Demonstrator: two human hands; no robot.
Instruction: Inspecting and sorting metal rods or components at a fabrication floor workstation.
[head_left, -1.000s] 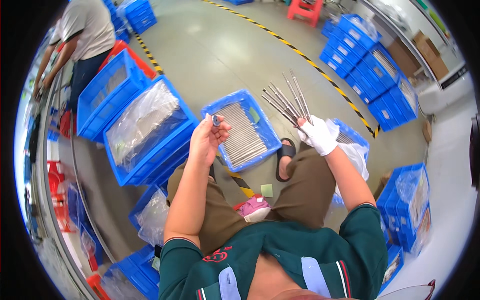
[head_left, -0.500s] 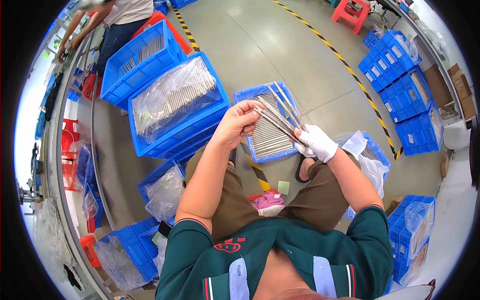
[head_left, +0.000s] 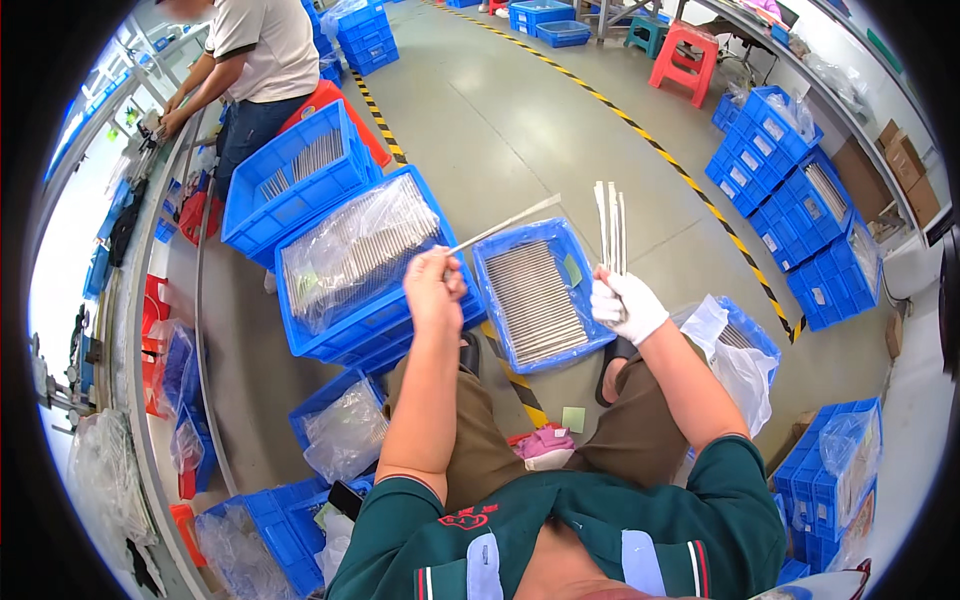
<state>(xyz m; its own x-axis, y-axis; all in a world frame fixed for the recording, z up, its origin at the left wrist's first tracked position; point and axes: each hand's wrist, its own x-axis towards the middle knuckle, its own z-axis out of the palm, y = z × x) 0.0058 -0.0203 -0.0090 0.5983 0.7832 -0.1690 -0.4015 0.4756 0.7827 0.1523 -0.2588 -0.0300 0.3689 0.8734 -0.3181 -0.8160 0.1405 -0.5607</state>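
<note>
My bare left hand (head_left: 435, 287) is closed around one end of a slim metal rod (head_left: 508, 223), which points up and to the right and is smeared by motion. My right hand (head_left: 628, 306), in a white glove, grips several similar metal rods (head_left: 612, 228) that stand nearly upright in a loose bundle. Between and below the two hands, a blue crate (head_left: 493, 318) sits on the floor, lined with clear plastic. Rows of metal rods (head_left: 535, 300) lie side by side in it, with a pale green slip (head_left: 572, 270) near its right edge.
Left of me, a stacked blue crate (head_left: 375, 318) holds rods under plastic film. Behind it is another blue crate (head_left: 240, 220). A person (head_left: 265, 60) works at the left bench. To the right are a crate with white plastic (head_left: 745, 370) and stacked blue crates (head_left: 780, 200).
My hands have moved apart. The left has drawn left with one rod, while the rods in the right have swung more upright. The view has tilted, showing more of the far floor.
</note>
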